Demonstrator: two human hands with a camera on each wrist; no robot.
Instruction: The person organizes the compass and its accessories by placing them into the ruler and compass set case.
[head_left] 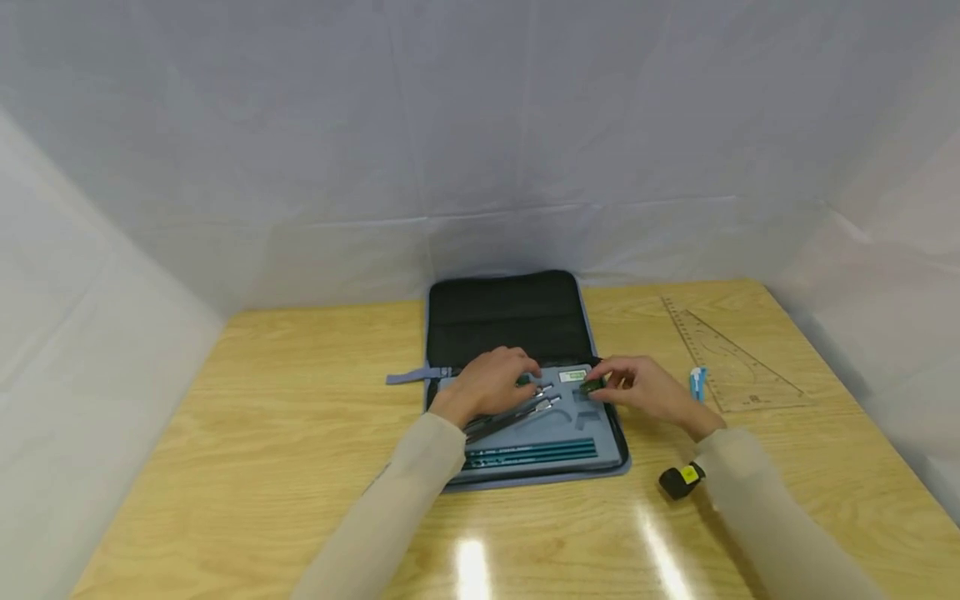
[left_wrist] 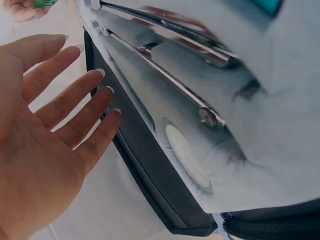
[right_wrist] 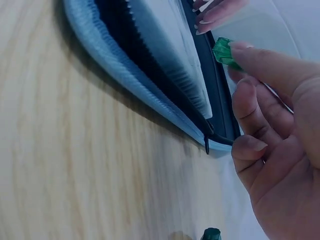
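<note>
A small see-through green block (right_wrist: 223, 52), perhaps a pencil sharpener, is pinched between the thumb and fingertips of my right hand (right_wrist: 280, 120). In the head view this hand (head_left: 648, 387) is at the right side of a zip case's grey tray (head_left: 525, 429), near a white eraser (head_left: 573, 376) with a green label. My left hand (head_left: 491, 383) hovers over the tray's left part, fingers spread and holding nothing in the left wrist view. Beneath it lie metal compasses (head_left: 517, 419), partly hidden. Dark green pencils (head_left: 532, 452) fill the slot along the near side.
The case's black lid (head_left: 506, 321) lies opened toward the back wall, with a blue strap (head_left: 408, 377) at its left. To the right are a clear set square (head_left: 738, 379) and a small blue-and-white item (head_left: 697, 383). A black-and-yellow object (head_left: 681, 481) sits by the right sleeve.
</note>
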